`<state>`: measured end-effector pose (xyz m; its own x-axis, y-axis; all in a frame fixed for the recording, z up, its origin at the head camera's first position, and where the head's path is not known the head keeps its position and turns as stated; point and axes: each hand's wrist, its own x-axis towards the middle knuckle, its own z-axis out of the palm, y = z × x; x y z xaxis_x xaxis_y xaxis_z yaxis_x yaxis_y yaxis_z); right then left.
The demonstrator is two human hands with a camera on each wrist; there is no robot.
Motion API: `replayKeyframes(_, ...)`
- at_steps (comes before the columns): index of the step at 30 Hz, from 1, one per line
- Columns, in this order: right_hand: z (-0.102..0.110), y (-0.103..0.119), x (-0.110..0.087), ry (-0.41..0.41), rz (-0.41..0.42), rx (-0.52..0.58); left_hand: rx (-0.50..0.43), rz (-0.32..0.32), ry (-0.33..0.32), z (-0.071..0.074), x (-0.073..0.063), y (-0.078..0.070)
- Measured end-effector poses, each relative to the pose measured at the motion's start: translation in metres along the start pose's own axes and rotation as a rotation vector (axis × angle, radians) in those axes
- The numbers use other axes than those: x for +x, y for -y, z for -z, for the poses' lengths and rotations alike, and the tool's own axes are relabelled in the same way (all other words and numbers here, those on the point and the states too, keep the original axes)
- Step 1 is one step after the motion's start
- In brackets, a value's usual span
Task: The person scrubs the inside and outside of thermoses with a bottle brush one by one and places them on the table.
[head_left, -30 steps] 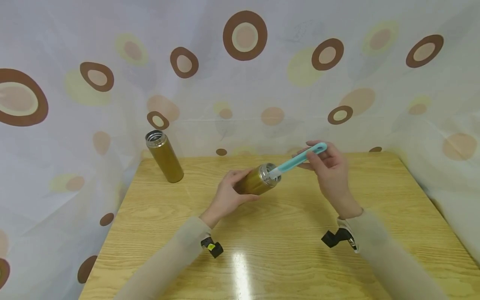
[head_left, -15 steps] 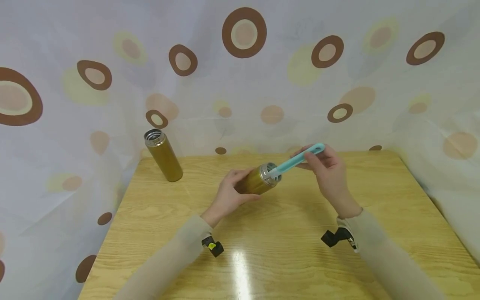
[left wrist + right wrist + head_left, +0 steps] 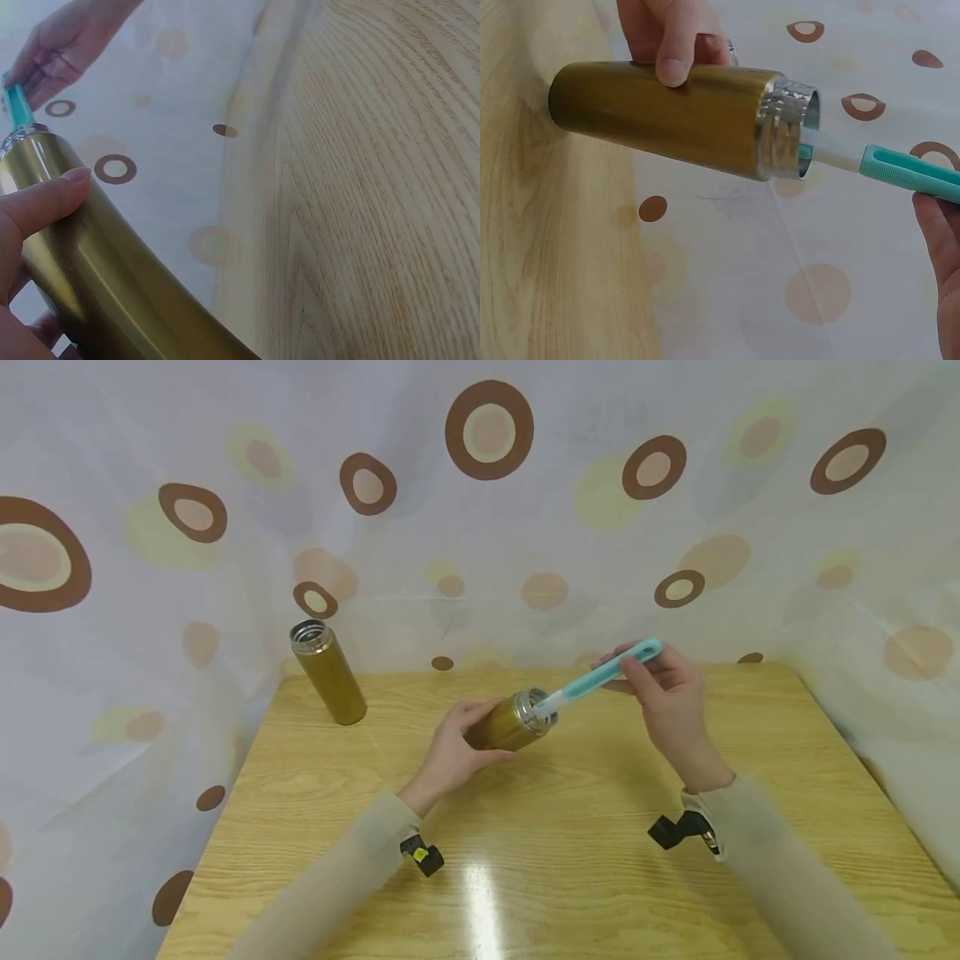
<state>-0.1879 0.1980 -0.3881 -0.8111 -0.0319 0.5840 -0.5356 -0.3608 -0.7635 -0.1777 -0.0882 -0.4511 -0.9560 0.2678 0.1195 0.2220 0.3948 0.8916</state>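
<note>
My left hand (image 3: 452, 750) grips a gold metal thermos bottle (image 3: 504, 727) round its body and holds it tilted, its silver threaded mouth toward the right. In the right wrist view the bottle (image 3: 660, 120) is seen lengthwise, its base at the left by the wood. My right hand (image 3: 671, 706) pinches the turquoise handle of a bottle brush (image 3: 611, 672). The brush's white neck runs into the bottle's mouth; its head is mostly hidden inside, with a bit of teal showing at the rim in the right wrist view.
A second gold thermos bottle (image 3: 330, 681), lidless, stands upright at the table's back left. The wooden table (image 3: 570, 860) ends at a patterned curtain (image 3: 420, 527) behind, which also runs along both sides.
The brush first slid a little deeper into the bottle, then my right hand drew it back up and to the right. The held bottle has shifted slightly left.
</note>
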Motion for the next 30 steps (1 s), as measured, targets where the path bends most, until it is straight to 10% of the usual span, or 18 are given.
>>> replayKeyframes(13, -0.011, -0.014, -0.012, 0.113, -0.062, -0.157, -0.005, -0.008, 0.016, -0.004, 0.000, -0.008)
replayKeyframes(30, 0.002, 0.012, 0.004, 0.014, 0.015, 0.047, -0.004, 0.011, 0.008, 0.004, 0.000, -0.002)
